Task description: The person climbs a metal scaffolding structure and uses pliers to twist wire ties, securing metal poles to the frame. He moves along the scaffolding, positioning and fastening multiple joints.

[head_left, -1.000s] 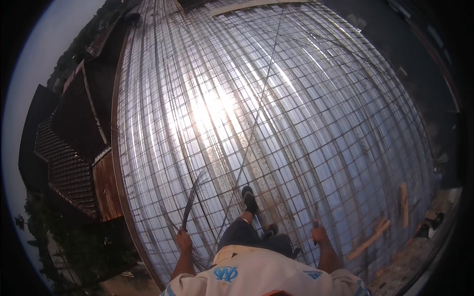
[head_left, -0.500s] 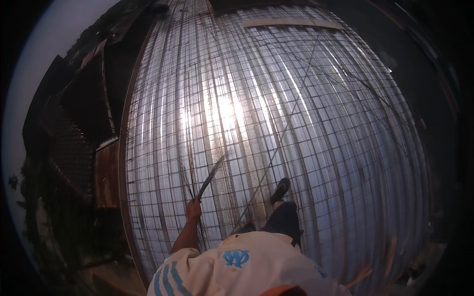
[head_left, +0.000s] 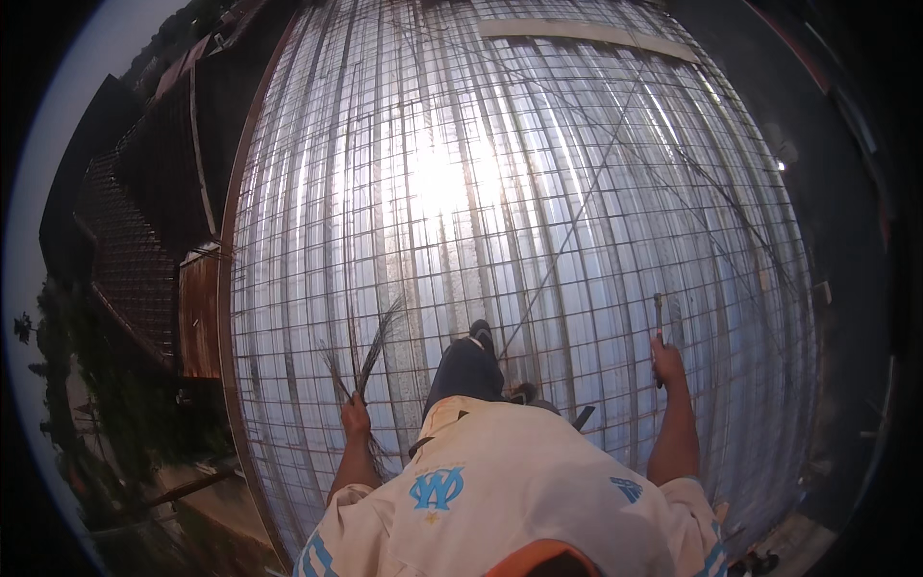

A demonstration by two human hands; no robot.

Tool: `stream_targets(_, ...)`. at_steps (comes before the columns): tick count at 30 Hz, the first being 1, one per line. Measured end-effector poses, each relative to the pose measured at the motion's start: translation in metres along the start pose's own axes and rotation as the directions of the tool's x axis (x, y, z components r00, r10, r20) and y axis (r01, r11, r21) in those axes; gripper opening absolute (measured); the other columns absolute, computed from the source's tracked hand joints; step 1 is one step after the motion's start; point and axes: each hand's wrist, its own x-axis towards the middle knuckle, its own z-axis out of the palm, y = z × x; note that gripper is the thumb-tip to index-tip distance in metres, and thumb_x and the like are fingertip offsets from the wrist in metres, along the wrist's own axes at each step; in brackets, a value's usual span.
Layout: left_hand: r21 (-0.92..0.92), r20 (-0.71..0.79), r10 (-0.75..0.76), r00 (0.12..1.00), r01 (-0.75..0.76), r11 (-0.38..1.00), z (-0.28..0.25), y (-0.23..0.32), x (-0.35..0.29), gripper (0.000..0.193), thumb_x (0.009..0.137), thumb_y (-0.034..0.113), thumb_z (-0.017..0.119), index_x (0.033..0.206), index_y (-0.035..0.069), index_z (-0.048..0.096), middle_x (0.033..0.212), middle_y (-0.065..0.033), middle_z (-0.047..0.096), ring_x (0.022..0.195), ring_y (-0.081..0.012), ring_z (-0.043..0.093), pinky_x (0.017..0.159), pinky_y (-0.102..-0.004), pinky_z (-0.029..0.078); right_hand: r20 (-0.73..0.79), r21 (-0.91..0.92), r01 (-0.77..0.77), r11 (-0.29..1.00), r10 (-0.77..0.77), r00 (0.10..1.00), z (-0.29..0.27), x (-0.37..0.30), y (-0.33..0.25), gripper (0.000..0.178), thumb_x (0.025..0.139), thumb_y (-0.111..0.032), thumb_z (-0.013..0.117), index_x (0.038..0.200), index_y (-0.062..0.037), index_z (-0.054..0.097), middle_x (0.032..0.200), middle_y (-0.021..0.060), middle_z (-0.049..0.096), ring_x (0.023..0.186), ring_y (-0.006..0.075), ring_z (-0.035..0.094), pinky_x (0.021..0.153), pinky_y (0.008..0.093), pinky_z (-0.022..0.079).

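Note:
My left hand (head_left: pixel 356 416) is closed around a bundle of thin dark wires (head_left: pixel 377 344), whose loose ends fan out above and below the fist. On the other side, my right hand (head_left: pixel 666 363) grips a slim hand tool (head_left: pixel 659 313). The tool points away from me; its small head and dark handle end show, but its exact kind is unclear. Both hands hang over a mesh of thin steel bars (head_left: pixel 562 279) lying across ribbed, shiny metal sheeting (head_left: pixel 404 279). Neither hand visibly touches the mesh.
My feet in dark shoes (head_left: pixel 482 336) are on the mesh. A pale plank (head_left: pixel 586 37) lies across the far end. Loose long bars (head_left: pixel 721 188) cross the mesh at right. The deck's left edge (head_left: pixel 231 288) drops toward tiled roofs (head_left: pixel 130 260). Strong sun glare covers the middle.
My right hand has come into view with the hand tool. My left hand and its wires have shifted slightly left and nearer. My legs have changed position, mid-stride.

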Motion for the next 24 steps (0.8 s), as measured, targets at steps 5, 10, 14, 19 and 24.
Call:
stream_targets(5, 0.001, -0.014, -0.007, 1.0, 0.007, 1.0, 0.074, 0.052, 0.075, 0.055, 0.096, 0.041, 0.041, 0.088, -0.007, 0.066, 0.083, -0.0256, 0.065, 0.082, -0.0413, 0.062, 0.076, -0.0476, 0.045, -0.17, -0.402, 0.443, 0.801, -0.541, 0.824, -0.004, 0.145, -0.059, 0.05, 0.086, -0.049, 0.057, 0.083, 0.0009, 0.06, 0.061, 0.0156, 0.057, 0.052, 0.0243, 0.058, 0.051, 0.0401, 0.045)
stream_targets(10, 0.023, -0.063, -0.038, 0.997, 0.039, 0.999, 0.126, 0.164, 0.189, 0.055, 0.096, 0.042, 0.04, 0.09, -0.006, 0.067, 0.082, -0.0256, 0.066, 0.082, -0.0422, 0.063, 0.074, -0.0491, 0.046, 0.022, -0.101, -0.144, 0.984, 0.147, 0.989, 0.048, 0.165, -0.151, 0.051, 0.085, -0.041, 0.061, 0.086, 0.0098, 0.06, 0.062, 0.0161, 0.057, 0.046, 0.0262, 0.055, 0.043, 0.0425, 0.041)
stream_targets(14, 0.078, 0.018, 0.039, 0.999, -0.04, 0.996, 0.137, 0.34, 0.275, 0.055, 0.096, 0.045, 0.04, 0.096, -0.002, 0.067, 0.089, -0.0245, 0.066, 0.086, -0.0405, 0.063, 0.078, -0.047, 0.046, 0.22, -0.062, -0.482, 0.874, 0.483, 0.847, 0.053, 0.152, -0.159, 0.053, 0.084, -0.041, 0.06, 0.094, 0.0113, 0.06, 0.066, 0.0187, 0.06, 0.05, 0.028, 0.057, 0.045, 0.0435, 0.043)
stream_targets(19, -0.054, 0.073, 0.071, 0.995, -0.067, 0.996, 0.141, 0.525, 0.349, 0.055, 0.095, 0.046, 0.04, 0.091, -0.003, 0.066, 0.089, -0.0236, 0.066, 0.087, -0.0391, 0.062, 0.079, -0.044, 0.045, 0.314, -0.039, -0.541, 0.84, 0.524, 0.791, 0.085, 0.194, -0.222, 0.052, 0.085, -0.041, 0.06, 0.096, 0.0093, 0.06, 0.065, 0.0174, 0.058, 0.049, 0.027, 0.055, 0.044, 0.0428, 0.042)
stream_targets(24, -0.141, 0.07, 0.116, 0.991, -0.105, 0.984, 0.176, 0.61, 0.403, 0.056, 0.095, 0.046, 0.041, 0.089, -0.004, 0.065, 0.086, -0.0236, 0.066, 0.085, -0.0392, 0.062, 0.078, -0.0446, 0.045, 0.372, -0.055, -0.553, 0.831, 0.531, 0.761, 0.092, 0.288, -0.289, 0.05, 0.086, -0.042, 0.059, 0.098, 0.0072, 0.059, 0.065, 0.0161, 0.056, 0.048, 0.0261, 0.054, 0.043, 0.0422, 0.041)
